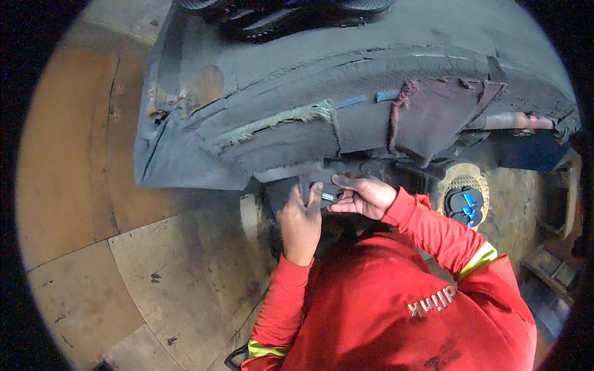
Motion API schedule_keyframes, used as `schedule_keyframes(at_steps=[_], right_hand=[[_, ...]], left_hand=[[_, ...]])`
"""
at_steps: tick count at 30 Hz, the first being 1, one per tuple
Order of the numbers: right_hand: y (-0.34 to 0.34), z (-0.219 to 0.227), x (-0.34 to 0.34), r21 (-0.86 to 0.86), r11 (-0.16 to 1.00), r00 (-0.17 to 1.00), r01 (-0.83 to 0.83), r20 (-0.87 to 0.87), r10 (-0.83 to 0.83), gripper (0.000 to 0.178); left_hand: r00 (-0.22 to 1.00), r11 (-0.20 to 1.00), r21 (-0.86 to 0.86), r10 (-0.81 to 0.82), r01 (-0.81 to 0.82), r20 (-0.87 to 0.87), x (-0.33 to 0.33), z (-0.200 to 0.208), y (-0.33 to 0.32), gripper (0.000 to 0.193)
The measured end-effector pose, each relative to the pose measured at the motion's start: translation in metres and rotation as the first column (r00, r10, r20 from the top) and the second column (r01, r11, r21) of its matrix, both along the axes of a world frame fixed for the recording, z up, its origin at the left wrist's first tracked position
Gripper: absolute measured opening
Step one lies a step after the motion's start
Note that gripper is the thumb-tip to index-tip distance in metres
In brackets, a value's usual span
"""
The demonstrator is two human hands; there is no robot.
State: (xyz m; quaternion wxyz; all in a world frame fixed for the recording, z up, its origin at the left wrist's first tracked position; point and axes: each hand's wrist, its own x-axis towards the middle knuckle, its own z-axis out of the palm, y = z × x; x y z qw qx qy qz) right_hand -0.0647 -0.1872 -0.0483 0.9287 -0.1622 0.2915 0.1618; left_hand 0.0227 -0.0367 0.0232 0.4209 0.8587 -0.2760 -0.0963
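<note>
A dark grey flat piece (pixel 317 179) with a small black-and-white label (pixel 328 195) is between my hands, just below the bench's near edge. My left hand (pixel 300 226) grips its left side, thumb and fingers pointing up along it. On the other side my right hand (pixel 366 195) pinches the piece near the label, with thumb on top and the lower fingers curled. The full outline of the piece is hard to make out against the dark background. My red sleeves reach in from below.
A bench (pixel 396 37) covered in worn grey cloth spans the far side, with a frayed reddish patch (pixel 427 114) on its front. Black objects (pixel 291 17) lie on it. A tan sole-shaped thing (pixel 461 176) with black and blue pieces is at right. Stained boards (pixel 179 278) cover the floor.
</note>
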Motion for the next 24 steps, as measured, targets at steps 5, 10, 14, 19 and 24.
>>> schedule_keyframes(at_steps=[5,10,14,19,24], right_hand=[[-0.004,0.03,0.021,-0.134,0.989,0.994,-0.063,0.083,0.074,0.033],[0.01,0.057,0.025,-0.15,0.985,0.982,-0.087,0.153,0.11,0.039],[0.05,0.069,0.005,-0.042,0.996,0.977,0.078,0.2,-0.068,0.045],[0.031,0.04,0.02,0.012,1.0,0.989,-0.014,0.149,0.012,0.047],[0.016,0.026,0.034,-0.03,0.999,0.962,0.011,0.272,-0.002,0.029]], left_hand=[[0.983,0.996,-0.013,0.092,-0.091,0.16,-0.007,0.031,0.01,0.023],[0.988,0.99,-0.028,0.14,-0.138,0.06,-0.017,0.052,0.031,0.023],[0.991,0.993,-0.053,0.109,-0.105,0.074,-0.031,0.068,0.061,0.033],[0.994,0.999,0.045,0.002,-0.007,0.108,-0.018,0.057,0.039,0.038],[0.987,0.984,0.178,-0.055,0.028,0.149,-0.005,0.039,0.03,0.04]])
